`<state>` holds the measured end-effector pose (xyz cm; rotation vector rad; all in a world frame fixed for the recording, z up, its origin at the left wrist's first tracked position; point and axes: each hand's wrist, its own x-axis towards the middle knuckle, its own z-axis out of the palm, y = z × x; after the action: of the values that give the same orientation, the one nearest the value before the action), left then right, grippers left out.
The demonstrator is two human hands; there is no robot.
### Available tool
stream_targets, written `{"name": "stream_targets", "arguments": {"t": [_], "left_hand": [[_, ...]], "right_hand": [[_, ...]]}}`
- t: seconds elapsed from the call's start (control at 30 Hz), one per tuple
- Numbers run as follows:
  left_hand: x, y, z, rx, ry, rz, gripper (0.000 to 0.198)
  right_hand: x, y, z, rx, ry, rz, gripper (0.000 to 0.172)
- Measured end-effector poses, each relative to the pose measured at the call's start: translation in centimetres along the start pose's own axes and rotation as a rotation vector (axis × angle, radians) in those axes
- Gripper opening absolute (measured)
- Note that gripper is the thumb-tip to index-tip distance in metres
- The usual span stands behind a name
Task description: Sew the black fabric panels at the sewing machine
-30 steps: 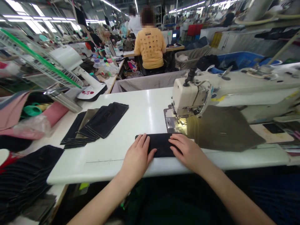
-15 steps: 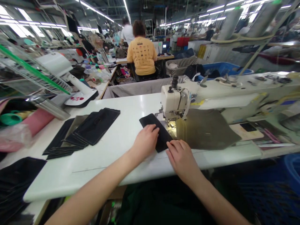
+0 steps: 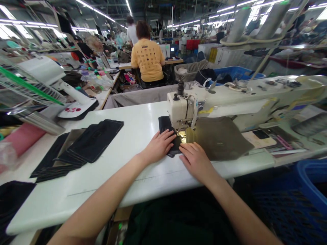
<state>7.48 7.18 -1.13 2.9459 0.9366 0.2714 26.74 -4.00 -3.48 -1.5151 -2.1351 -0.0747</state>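
A dark fabric piece (image 3: 165,123) lies at the needle area of a cream sewing machine (image 3: 178,108), its right side running beside the presser foot. On its near left part my left hand (image 3: 158,146) rests flat, fingers stretched out and slightly apart. My right hand (image 3: 196,160) lies palm down just right of the piece's near end, fingers extended with the tips by the lit metal plate (image 3: 183,136). Whether those fingertips press the dark fabric's edge is hard to see. An olive-brown fabric sheet (image 3: 221,139) spreads under the machine arm, right of my right hand.
Overlapping dark fabric pieces (image 3: 95,143) lie on the white table (image 3: 122,163), with another dark pile (image 3: 15,200) at lower left. A white fan (image 3: 79,98) stands at back left. A phone (image 3: 261,134) lies right; a blue basket (image 3: 304,177) sits below. Ahead sits a person (image 3: 148,59).
The dark fabric has turned straighter and moved farther under the presser foot. My left hand has flattened and spread its fingers. The whole view has shifted slightly.
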Motion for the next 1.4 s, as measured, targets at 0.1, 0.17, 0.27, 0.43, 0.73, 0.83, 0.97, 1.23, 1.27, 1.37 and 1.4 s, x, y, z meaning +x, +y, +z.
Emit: {"name": "stream_targets", "arguments": {"t": [0.1,0.17,0.27,0.43,0.73,0.83,0.97,1.23,1.27,1.37,1.4], "left_hand": [[0.4,0.6,0.0,0.000,0.081,0.002,0.037],[0.1,1.2,0.0,-0.031,0.127,0.020,0.032],[-0.5,1.4,0.3,-0.050,0.153,0.068,0.032],[-0.5,0.6,0.7,-0.023,0.153,0.113,0.033],[-0.5,0.4,0.9,-0.025,0.159,0.104,0.034],[-0.6,0.5,0.8,-0.030,0.150,0.098,0.034],[-0.4,0.5,0.6,-0.032,0.127,0.096,0.034],[-0.7,1.2,0.0,0.002,0.093,0.097,0.034],[-0.9,1.4,-0.1,-0.002,0.077,0.118,0.035],[-1.3,1.9,-0.4,-0.034,0.044,0.169,0.036],[-1.4,2.0,-0.4,-0.043,0.044,0.175,0.036]], "right_hand": [[0.4,0.2,-0.1,-0.002,-0.008,0.022,0.027],[0.4,0.2,-0.2,0.000,-0.001,0.029,0.027],[0.3,0.2,-0.2,0.008,0.003,0.032,0.028],[0.4,0.1,-0.2,0.005,-0.019,0.036,0.029],[0.4,0.3,-0.2,-0.001,-0.009,0.030,0.029],[0.4,0.3,-0.2,0.003,-0.006,0.032,0.029],[0.6,0.3,-0.1,-0.008,-0.014,0.038,0.029],[0.9,0.4,-0.3,-0.017,-0.037,0.040,0.028],[0.8,0.4,-0.4,-0.018,-0.040,0.040,0.028],[0.5,0.3,-0.5,-0.018,-0.040,0.041,0.029],[0.4,0.3,-0.5,-0.018,-0.038,0.043,0.030]]}}
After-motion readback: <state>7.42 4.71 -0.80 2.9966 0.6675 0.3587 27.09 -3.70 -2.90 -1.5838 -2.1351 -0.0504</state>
